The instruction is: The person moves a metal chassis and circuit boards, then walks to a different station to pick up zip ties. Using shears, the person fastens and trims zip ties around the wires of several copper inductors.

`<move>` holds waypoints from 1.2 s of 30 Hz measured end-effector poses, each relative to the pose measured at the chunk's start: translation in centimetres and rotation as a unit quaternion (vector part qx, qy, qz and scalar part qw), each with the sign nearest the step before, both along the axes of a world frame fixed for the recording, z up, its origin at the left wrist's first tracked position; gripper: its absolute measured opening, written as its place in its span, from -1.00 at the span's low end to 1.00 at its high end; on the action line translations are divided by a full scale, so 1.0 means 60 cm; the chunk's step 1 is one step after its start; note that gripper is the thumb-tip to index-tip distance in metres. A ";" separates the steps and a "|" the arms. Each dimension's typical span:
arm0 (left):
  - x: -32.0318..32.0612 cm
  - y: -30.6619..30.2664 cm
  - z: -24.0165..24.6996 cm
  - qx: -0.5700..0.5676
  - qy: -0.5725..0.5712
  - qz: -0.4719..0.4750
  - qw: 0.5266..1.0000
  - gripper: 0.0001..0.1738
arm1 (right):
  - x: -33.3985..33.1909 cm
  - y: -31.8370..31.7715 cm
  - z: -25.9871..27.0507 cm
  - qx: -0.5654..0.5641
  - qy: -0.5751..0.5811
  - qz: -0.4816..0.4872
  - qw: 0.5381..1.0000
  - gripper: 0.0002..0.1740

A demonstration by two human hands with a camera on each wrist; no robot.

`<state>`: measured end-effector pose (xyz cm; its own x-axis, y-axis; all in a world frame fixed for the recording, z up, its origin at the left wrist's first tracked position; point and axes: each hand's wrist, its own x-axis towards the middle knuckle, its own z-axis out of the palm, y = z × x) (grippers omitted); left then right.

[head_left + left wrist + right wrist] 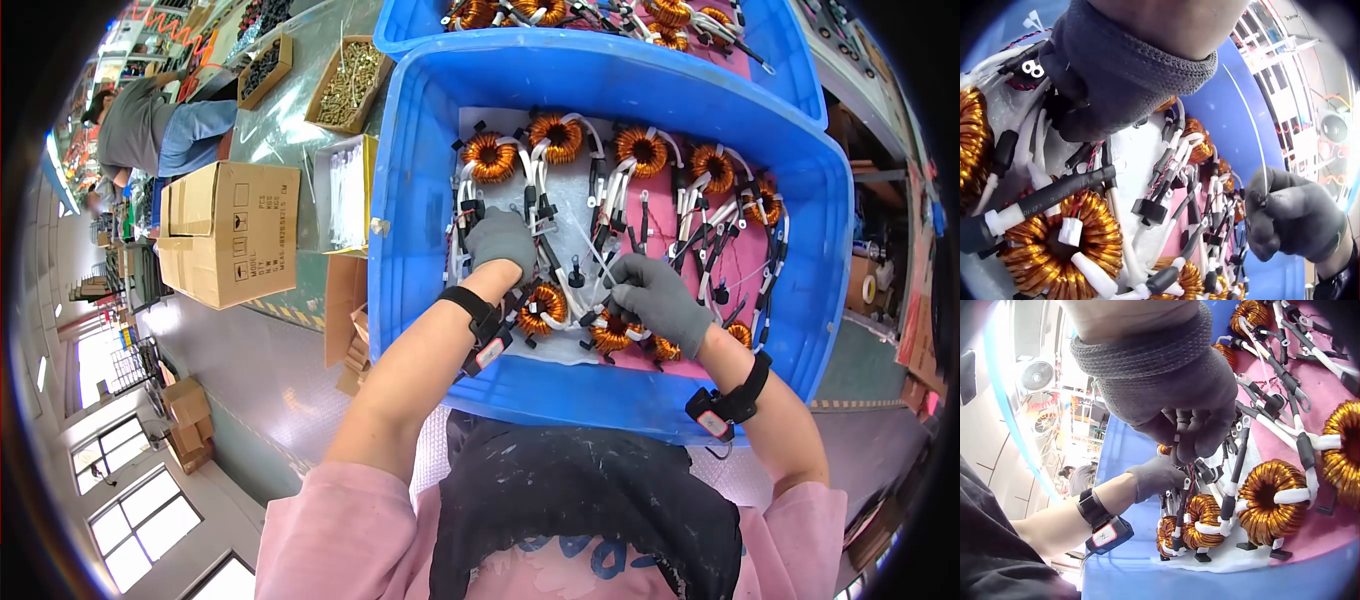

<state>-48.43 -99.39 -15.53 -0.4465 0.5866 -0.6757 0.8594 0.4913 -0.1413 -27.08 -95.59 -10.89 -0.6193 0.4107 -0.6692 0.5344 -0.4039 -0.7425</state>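
My gloved left hand reaches down among the leads at the left of the blue bin. Its fingers curl round black-sleeved leads, largely hidden by the glove in the left wrist view. The gloved right hand pinches a thin white cable tie, which sticks up from the fingertips. Copper-wound ring coils with white and black-sleeved leads lie in rows round both hands. Below the left hand sits one such coil, and more lie partly under the right hand.
White foam sheet and pink foam line the bin. Another blue bin with coils stands beyond it. To the left are a carton, a box of small brass-coloured parts and a tray of white strips. A person works farther off.
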 end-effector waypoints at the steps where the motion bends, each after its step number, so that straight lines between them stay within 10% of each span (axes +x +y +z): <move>1: -0.002 0.001 0.002 -0.022 -0.009 0.000 1.000 -0.59 | 0.000 0.000 -0.004 0.005 0.000 0.002 1.000 -0.86; 18: -0.110 -0.047 -0.050 0.102 -0.299 -0.007 0.949 -0.63 | -0.044 -0.031 -0.023 -0.099 -0.116 0.128 0.980 -0.81; 20: -0.125 -0.049 -0.083 0.118 -0.334 -0.114 0.928 -0.66 | -0.056 -0.035 -0.018 -0.112 -0.116 0.145 0.976 -0.83; 21: -0.133 -0.050 -0.084 0.152 -0.256 -0.335 0.894 -0.67 | -0.064 -0.038 -0.017 -0.114 -0.125 0.151 0.974 -0.84; 29: -0.129 -0.027 -0.103 0.082 -0.336 -0.146 0.927 -0.79 | -0.090 -0.050 -0.014 -0.110 -0.156 0.170 0.967 -0.86; 31: -0.126 -0.025 -0.086 0.128 -0.222 -0.393 0.883 -0.82 | -0.088 -0.058 -0.026 -0.121 -0.155 0.170 0.966 -0.88; 36: -0.122 -0.018 -0.061 0.097 -0.239 -0.370 0.893 -0.80 | -0.087 -0.068 -0.024 -0.143 -0.152 0.136 0.968 -0.89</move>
<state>-55.73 -100.46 -19.22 0.4232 0.7285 -0.5388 0.8983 -0.2596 0.3545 -32.28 -99.70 -12.36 -0.4346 0.0308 -0.9001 0.8267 -0.3829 -0.4123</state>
